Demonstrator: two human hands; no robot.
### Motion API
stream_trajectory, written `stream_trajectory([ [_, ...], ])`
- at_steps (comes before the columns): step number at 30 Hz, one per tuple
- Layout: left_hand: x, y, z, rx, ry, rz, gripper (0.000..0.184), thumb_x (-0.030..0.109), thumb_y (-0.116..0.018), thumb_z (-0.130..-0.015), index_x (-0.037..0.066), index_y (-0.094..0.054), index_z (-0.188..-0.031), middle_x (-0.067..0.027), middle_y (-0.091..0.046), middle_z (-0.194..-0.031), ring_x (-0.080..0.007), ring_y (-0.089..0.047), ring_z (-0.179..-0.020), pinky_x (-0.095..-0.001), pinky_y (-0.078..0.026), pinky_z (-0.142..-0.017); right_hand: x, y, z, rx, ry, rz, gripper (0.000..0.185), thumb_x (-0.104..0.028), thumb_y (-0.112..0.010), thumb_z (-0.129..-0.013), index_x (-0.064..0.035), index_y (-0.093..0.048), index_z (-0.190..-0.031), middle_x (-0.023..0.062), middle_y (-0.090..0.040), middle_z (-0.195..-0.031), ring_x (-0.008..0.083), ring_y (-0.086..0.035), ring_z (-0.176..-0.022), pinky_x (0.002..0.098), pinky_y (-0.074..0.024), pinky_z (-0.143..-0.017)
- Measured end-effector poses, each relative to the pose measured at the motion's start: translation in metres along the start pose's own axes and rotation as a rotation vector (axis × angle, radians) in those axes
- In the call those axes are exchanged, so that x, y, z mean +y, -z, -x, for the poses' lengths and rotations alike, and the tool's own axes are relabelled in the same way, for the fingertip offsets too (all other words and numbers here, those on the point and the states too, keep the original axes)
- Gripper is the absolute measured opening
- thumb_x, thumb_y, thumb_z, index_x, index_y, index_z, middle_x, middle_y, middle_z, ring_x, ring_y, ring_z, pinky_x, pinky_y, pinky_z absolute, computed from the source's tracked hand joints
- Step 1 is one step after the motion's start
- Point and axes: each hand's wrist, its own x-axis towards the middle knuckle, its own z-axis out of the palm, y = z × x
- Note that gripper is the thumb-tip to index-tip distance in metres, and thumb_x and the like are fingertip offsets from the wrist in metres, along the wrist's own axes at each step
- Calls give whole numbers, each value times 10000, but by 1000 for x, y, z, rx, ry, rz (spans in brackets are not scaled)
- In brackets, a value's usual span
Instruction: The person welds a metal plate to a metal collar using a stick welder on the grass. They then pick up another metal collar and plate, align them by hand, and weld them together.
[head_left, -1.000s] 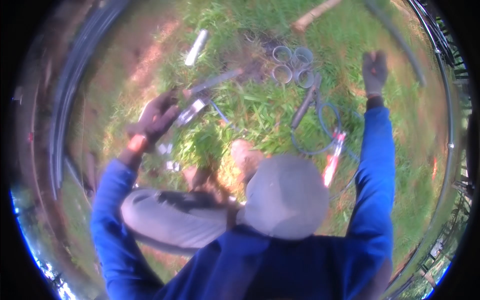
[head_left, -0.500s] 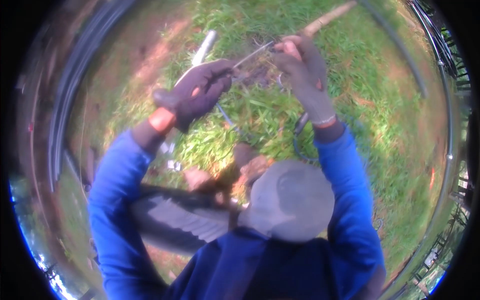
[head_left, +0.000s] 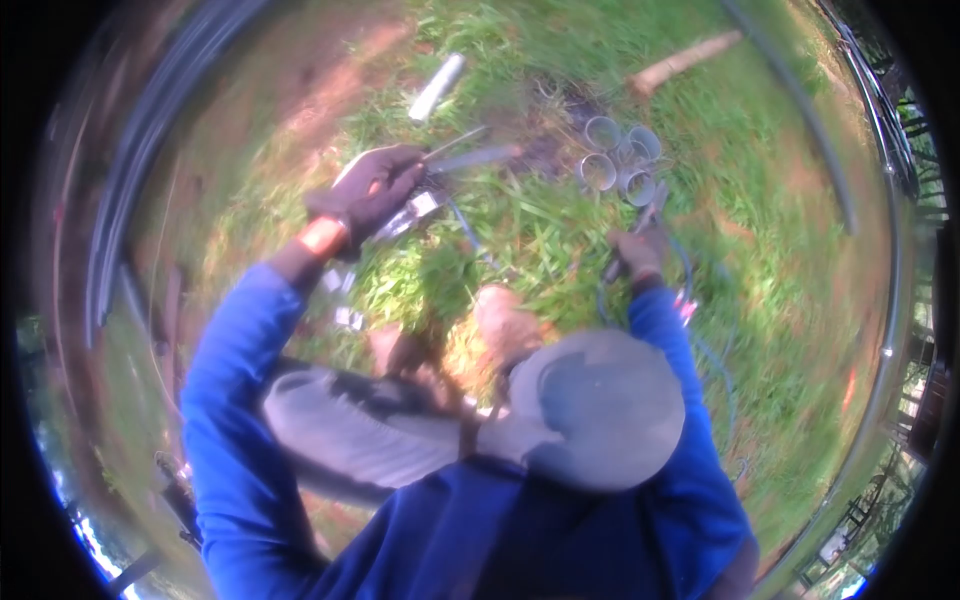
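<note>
My left hand [head_left: 378,190], in a dark glove, is closed around a thin rod [head_left: 457,141] that points up and right over the grass. Beneath the rod is a grey flat strip [head_left: 476,158], blurred; I cannot tell whether the hand touches it. Pale metal pieces [head_left: 412,212] show just below that hand. My right hand [head_left: 640,248], also gloved, grips a dark-handled tool with grey jaws [head_left: 655,205], which looks like a welding electrode holder. Several round pipe ends [head_left: 598,172] stand in the grass just beyond its jaws.
A white tube [head_left: 437,87] and a wooden handle [head_left: 685,64] lie farther out. Blue cable [head_left: 722,370] runs through the grass on the right. Long grey pipes [head_left: 150,150] lie at left, and a dark rod [head_left: 800,110] at upper right. My bent knee [head_left: 605,410] is in front.
My right hand has left the rod's far end, moved down toward me and taken hold of the dark-handled tool. My left hand keeps the rod, slightly lower. The pipe ends are now uncovered.
</note>
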Motion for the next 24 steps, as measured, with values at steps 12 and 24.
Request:
stream_trajectory([
  [12, -47, 24, 27, 86, -15, 31, 468, 155, -584, -1067, 67, -826, -1459, -187, -883, -1248, -308, -856, -1103, -435, -671, -998, -12, 99, 45, -182, -216, -683, 189, -206, -853, -943, -73, -762, -1042, 18, -683, -796, 160, -638, -678, 308, -528, -623],
  [24, -44, 15, 16, 89, -372, 117, 459, 196, -760, -1142, 78, -779, -1585, -129, -844, -1322, -273, -853, -1158, -409, -694, -1018, -201, 102, 152, 16, 961, 431, 985, -76, -996, -795, -55, -568, -1682, 208, -756, -1294, 402, -800, -1121, 480, -672, -895],
])
